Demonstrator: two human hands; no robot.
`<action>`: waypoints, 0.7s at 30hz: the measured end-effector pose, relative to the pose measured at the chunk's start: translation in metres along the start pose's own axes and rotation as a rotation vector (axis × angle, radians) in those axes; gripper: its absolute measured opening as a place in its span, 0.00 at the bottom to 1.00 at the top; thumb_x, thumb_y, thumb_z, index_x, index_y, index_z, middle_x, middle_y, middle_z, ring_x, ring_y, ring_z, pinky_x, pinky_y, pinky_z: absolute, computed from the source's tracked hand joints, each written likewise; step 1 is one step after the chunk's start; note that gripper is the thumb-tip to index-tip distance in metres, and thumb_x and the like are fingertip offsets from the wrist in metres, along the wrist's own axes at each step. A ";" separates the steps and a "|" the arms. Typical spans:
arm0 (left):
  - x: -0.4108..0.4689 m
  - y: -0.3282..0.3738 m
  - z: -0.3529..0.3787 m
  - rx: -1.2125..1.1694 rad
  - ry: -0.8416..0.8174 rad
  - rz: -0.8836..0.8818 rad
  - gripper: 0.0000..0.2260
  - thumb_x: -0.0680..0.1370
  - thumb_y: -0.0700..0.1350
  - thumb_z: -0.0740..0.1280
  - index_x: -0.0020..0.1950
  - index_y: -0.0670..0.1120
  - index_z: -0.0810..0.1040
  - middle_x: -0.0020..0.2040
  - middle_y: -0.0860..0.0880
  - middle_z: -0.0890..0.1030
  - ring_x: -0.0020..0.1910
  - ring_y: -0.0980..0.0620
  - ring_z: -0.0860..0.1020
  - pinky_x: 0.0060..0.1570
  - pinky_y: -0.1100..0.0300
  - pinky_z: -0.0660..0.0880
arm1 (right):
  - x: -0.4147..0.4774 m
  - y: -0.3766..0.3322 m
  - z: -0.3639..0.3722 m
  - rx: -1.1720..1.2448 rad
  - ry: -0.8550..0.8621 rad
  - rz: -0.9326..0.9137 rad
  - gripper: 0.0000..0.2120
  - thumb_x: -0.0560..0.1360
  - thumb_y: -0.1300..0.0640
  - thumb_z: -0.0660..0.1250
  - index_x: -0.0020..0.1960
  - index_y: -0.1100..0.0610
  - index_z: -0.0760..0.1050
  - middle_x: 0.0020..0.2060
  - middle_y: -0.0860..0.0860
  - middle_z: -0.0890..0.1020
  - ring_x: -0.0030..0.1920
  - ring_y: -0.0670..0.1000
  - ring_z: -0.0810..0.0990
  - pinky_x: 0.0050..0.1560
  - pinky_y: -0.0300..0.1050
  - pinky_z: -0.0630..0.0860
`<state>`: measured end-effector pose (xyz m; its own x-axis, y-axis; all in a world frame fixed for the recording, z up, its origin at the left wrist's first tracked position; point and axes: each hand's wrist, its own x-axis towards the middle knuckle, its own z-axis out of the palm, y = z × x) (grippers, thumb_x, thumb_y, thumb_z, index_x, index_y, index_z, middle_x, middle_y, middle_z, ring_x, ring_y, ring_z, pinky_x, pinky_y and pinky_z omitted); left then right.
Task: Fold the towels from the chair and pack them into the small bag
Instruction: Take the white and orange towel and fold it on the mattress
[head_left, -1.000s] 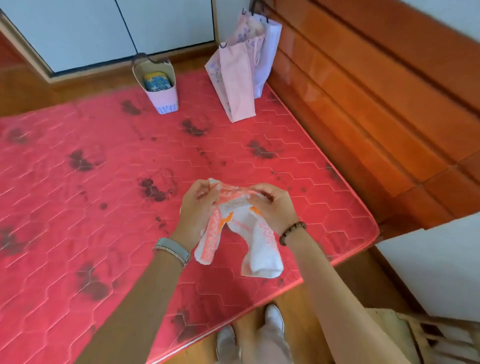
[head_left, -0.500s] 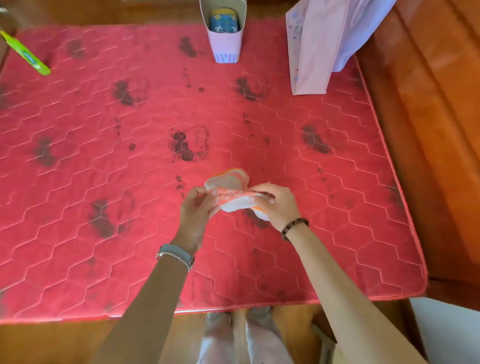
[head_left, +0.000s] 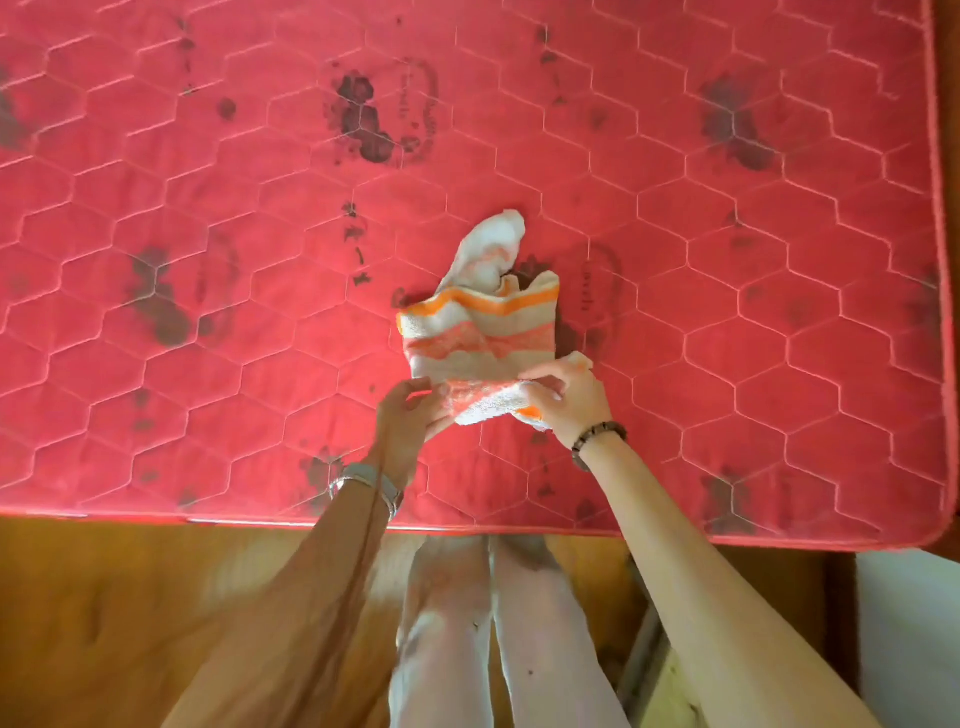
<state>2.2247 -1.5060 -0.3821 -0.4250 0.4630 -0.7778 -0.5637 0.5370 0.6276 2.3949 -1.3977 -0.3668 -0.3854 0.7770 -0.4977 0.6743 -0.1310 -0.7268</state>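
While you pinch the near edge of the striped towel (head_left: 480, 332) with both hands, most of it lies crumpled on the red quilted mattress (head_left: 208, 270), close to the mattress's near border and a little right of centre. Your left hand (head_left: 408, 415) grips the near-left corner between thumb and fingers. Your right hand (head_left: 566, 397) is curled round the near-right corner, with some cloth bunched beneath it. The hands sit near each other, with only a short run of towel between them.

By my reading, you are at the laying-out stage of folding, before any clean fold is made. The far end is twisted up into a white peak and the middle is rumpled. The next move therefore calls for drawing the two corners apart and smoothing the cloth flat, so that the edges can meet squarely.

Counted:
- one towel
- two hands
- one mattress
- one beaded bracelet (head_left: 598, 441) on your right wrist
- one wristband (head_left: 370, 486) on your left

Neither the small bag nor the chair can be made out.
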 end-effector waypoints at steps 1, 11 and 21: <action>0.001 -0.009 -0.004 0.004 0.015 -0.016 0.04 0.79 0.34 0.66 0.52 0.41 0.74 0.46 0.41 0.79 0.43 0.49 0.80 0.40 0.63 0.82 | -0.004 0.008 0.005 0.001 -0.004 0.021 0.07 0.75 0.62 0.69 0.51 0.57 0.83 0.45 0.47 0.83 0.46 0.46 0.78 0.42 0.21 0.69; 0.034 -0.013 -0.015 0.264 0.210 0.152 0.16 0.79 0.34 0.64 0.67 0.41 0.72 0.64 0.45 0.77 0.60 0.48 0.76 0.64 0.53 0.73 | 0.006 0.057 -0.007 0.094 0.249 0.252 0.10 0.77 0.60 0.67 0.57 0.55 0.77 0.57 0.52 0.80 0.55 0.51 0.80 0.53 0.41 0.73; 0.103 0.024 0.057 0.374 -0.068 0.426 0.12 0.78 0.32 0.65 0.60 0.40 0.78 0.54 0.51 0.81 0.51 0.62 0.79 0.55 0.69 0.75 | 0.062 0.085 -0.003 0.075 0.307 0.312 0.13 0.75 0.58 0.70 0.59 0.53 0.76 0.57 0.53 0.80 0.56 0.53 0.80 0.58 0.50 0.77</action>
<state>2.2078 -1.4049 -0.4458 -0.5059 0.7310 -0.4579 -0.0584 0.5006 0.8637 2.4302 -1.3588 -0.4585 0.0419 0.8384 -0.5435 0.6766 -0.4241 -0.6019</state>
